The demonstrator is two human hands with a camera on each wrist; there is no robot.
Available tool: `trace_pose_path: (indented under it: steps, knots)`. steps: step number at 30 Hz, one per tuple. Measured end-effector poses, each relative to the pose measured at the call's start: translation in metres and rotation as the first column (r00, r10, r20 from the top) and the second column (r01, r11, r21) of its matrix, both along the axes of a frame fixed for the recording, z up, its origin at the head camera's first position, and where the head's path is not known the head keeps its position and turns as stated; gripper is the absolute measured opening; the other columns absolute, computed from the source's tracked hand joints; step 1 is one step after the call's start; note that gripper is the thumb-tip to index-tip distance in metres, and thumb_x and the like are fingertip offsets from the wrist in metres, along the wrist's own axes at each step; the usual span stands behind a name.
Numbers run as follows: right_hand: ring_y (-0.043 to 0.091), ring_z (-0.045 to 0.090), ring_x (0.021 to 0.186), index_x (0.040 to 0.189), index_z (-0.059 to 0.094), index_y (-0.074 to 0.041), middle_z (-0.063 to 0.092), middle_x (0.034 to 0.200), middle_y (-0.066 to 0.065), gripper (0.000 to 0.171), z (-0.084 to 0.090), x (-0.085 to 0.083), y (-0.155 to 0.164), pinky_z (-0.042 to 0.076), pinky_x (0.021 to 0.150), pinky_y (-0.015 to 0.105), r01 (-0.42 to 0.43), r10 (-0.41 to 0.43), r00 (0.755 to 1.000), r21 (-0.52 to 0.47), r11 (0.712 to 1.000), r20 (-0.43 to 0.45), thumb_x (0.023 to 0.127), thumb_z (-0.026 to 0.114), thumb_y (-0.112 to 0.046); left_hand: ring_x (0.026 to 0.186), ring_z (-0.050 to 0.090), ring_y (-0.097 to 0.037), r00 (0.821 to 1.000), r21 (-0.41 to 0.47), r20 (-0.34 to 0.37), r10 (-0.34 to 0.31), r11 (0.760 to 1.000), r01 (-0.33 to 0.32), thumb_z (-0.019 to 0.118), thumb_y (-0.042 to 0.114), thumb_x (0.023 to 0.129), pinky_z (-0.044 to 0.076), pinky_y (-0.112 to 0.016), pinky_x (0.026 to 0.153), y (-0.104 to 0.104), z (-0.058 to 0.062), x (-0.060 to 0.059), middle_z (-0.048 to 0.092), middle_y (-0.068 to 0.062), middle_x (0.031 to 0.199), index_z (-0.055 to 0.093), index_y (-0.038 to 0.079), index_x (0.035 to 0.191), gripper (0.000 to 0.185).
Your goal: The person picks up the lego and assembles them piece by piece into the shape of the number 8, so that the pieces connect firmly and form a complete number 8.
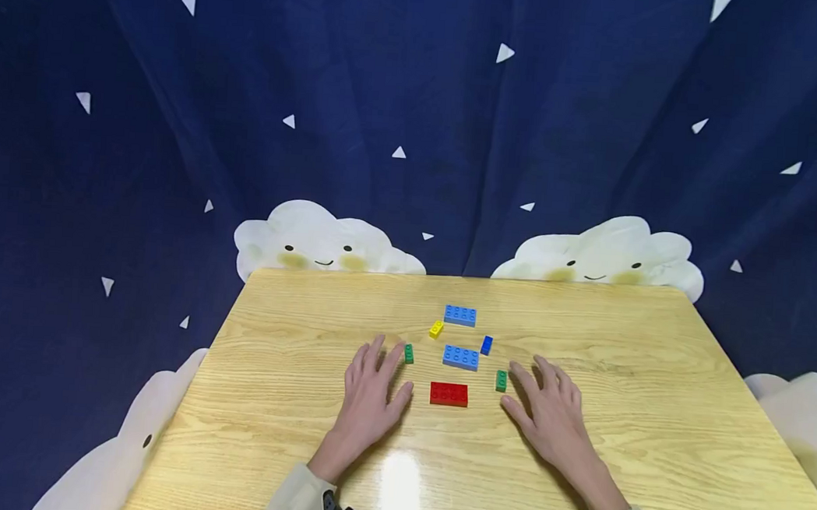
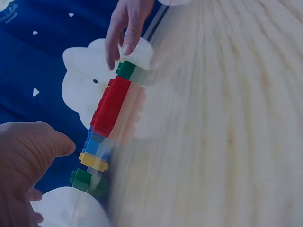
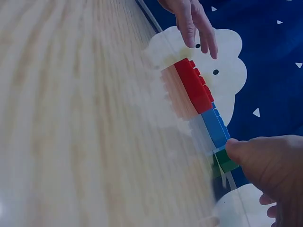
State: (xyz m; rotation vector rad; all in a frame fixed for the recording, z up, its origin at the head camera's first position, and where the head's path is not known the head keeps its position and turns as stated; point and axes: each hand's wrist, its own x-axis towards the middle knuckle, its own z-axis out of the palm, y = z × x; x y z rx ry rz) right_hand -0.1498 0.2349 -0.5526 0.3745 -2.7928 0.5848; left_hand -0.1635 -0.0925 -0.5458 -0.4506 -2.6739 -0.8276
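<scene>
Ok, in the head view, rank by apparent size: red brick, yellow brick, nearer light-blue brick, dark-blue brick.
1. Red brick and nearer light-blue brick: look about alike, and the red lies nearer the camera, so no ranking.
2. Yellow brick and dark-blue brick: both small, too close to rank.

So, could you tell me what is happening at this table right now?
A person rests both hands flat on a wooden table, on either side of a small scatter of toy bricks. The left hand lies beside a small green brick, the right hand beside another green brick. Between them sit a red brick, two light blue bricks, a yellow brick and a dark blue one. Neither hand holds anything.
</scene>
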Motion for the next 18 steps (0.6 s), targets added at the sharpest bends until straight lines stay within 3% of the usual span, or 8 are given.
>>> trace_pose_path:
  steps: [6, 11, 14, 18]
  knots:
    - [0.051, 0.034, 0.135, 0.147, 0.059, -0.016, 0.041, 0.151, 0.027, 0.053, -0.002, -0.006, -0.003, 0.025, 0.102, 0.069, -0.025, 0.025, 1.0, 0.011, 1.0, -0.002, 0.101, 0.068, -0.04, 0.136, 0.042, -0.041, 0.999, 0.012, -0.016, -0.049, 0.999, 0.049, 0.071, 0.028, 0.097, 0.036, -0.059, 0.103, 0.004, 0.002, 0.001, 0.048, -0.019, 0.151, 0.061, 0.014, 0.146, 0.052]
    - [0.048, 0.038, 0.129, 0.142, 0.064, -0.014, 0.046, 0.145, 0.026, 0.047, -0.004, -0.009, -0.003, 0.029, 0.096, 0.063, -0.045, 0.045, 0.999, 0.011, 0.999, -0.015, 0.101, 0.07, -0.037, 0.112, 0.047, -0.028, 0.998, -0.019, 0.001, -0.071, 0.997, 0.071, 0.073, 0.03, 0.096, 0.037, -0.043, 0.089, 0.008, 0.001, 0.001, 0.058, -0.012, 0.129, 0.071, 0.013, 0.133, 0.041]
    - [0.047, 0.04, 0.126, 0.138, 0.066, -0.014, 0.049, 0.143, 0.025, 0.044, -0.005, -0.011, -0.003, 0.032, 0.094, 0.061, -0.05, 0.05, 0.998, 0.014, 0.999, -0.028, 0.1, 0.071, -0.036, 0.097, 0.043, -0.022, 0.994, -0.014, 0.037, -0.104, 0.994, 0.104, 0.074, 0.032, 0.095, 0.033, -0.037, 0.083, 0.01, 0.0, 0.0, 0.057, -0.006, 0.114, 0.073, 0.015, 0.131, 0.04]
    - [0.044, 0.045, 0.117, 0.134, 0.068, -0.012, 0.054, 0.134, 0.023, 0.041, -0.005, -0.014, -0.003, 0.035, 0.092, 0.058, -0.064, 0.065, 0.996, 0.012, 0.998, -0.064, 0.099, 0.073, -0.033, 0.091, 0.037, -0.017, 0.976, 0.084, 0.137, -0.172, 0.983, 0.162, 0.079, 0.032, 0.092, 0.031, -0.032, 0.079, 0.012, -0.001, -0.001, 0.052, -0.004, 0.098, 0.072, 0.015, 0.133, 0.045]
